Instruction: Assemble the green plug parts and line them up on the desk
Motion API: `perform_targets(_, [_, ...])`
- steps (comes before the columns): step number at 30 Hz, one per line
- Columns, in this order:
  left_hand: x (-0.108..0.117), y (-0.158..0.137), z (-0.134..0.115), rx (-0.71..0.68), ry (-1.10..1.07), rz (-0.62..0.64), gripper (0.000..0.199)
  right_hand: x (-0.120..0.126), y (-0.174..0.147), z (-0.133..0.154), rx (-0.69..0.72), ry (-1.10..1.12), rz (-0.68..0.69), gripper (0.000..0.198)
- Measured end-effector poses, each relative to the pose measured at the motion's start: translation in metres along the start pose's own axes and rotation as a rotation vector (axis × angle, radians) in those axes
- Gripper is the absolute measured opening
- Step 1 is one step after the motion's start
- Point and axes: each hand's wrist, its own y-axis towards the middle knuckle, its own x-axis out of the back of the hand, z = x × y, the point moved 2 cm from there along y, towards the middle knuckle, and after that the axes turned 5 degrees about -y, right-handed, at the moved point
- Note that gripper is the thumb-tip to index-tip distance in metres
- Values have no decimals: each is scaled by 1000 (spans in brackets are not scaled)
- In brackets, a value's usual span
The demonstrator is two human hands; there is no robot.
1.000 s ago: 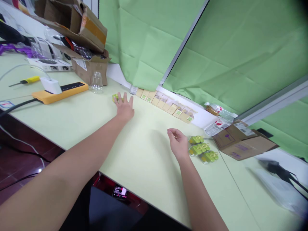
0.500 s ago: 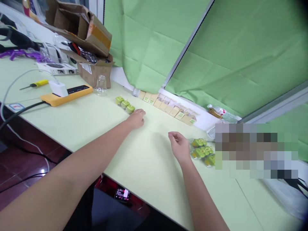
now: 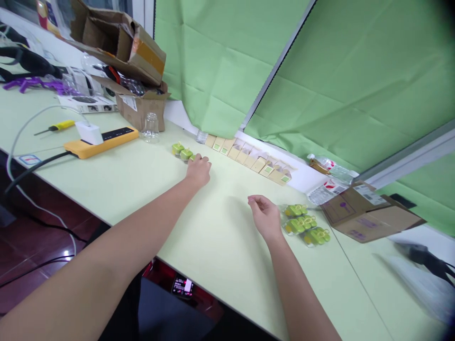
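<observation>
On the left side of the table stands a row of small clear containers with green tops (image 3: 185,154). My left hand (image 3: 199,169) is over the nearest one, its fingers bent round the green top and covering most of it. To the right, my right hand (image 3: 265,215) is held above the tabletop, fingers curled and the thumb near the index fingertip; nothing shows in it. Beside it lie more green-topped containers (image 3: 299,224), grouped in several clear packs with yellowish loops on top.
Small tan cartons (image 3: 245,154) line the back by the green curtain (image 3: 213,66). At left are an orange power strip (image 3: 106,140), a yellow screwdriver (image 3: 61,126), a clear plastic cup (image 3: 150,128) and cardboard boxes (image 3: 139,111). A cardboard box (image 3: 369,215) and plastic bottle (image 3: 334,169) are at right.
My left hand has moved slightly left onto the nearest green-topped container of the left row and now covers most of it. My right hand has hardly moved.
</observation>
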Motion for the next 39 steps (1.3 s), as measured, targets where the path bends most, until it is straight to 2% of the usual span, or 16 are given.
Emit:
perform_targets(7, [6, -2, -14, -61, -3, -31, 33, 3, 0, 4, -22, -77, -20, 30])
perform_targets(11, [5, -8, -30, -159, -32, -42, 31, 25, 3, 9, -8, -371, -195, 27])
perform_targets(14, [-1, -9, -29, -87, -5, 37, 29, 50, 5, 5, 14, -708, -376, 30])
perform_targets(16, [-2, -8, -24, -19, 13, 84, 31, 66, 7, -3, -109, -911, -412, 34])
perform_targets(19, [-1, -6, -19, 44, 11, 123, 33, 84, 10, -20, -366, -1049, -268, 38])
perform_targets(21, [0, -6, -19, 75, 12, 141, 34, 90, 13, -30, -469, -1061, -148, 35])
perform_targets(23, [1, -8, -22, 90, 18, 160, 35, 94, 16, -37, -483, -1056, -98, 33])
perform_targets(27, [-2, -10, -26, 93, 2, 166, 36, 93, 20, -44, -332, -971, -132, 35])
perform_targets(31, [-3, -10, -26, 93, -3, 161, 37, 77, 19, -35, -134, -721, -167, 33])
perform_targets(33, [-3, -11, -30, 39, -34, 166, 34, 66, 17, -26, -87, -598, -165, 34])
perform_targets(35, [-1, -15, -40, -75, -129, 180, 33, 58, 16, -19, -96, -509, -153, 34])
perform_targets(39, [1, -31, -69, -363, -441, 299, 42, 52, 17, -18, -230, -473, -121, 34])
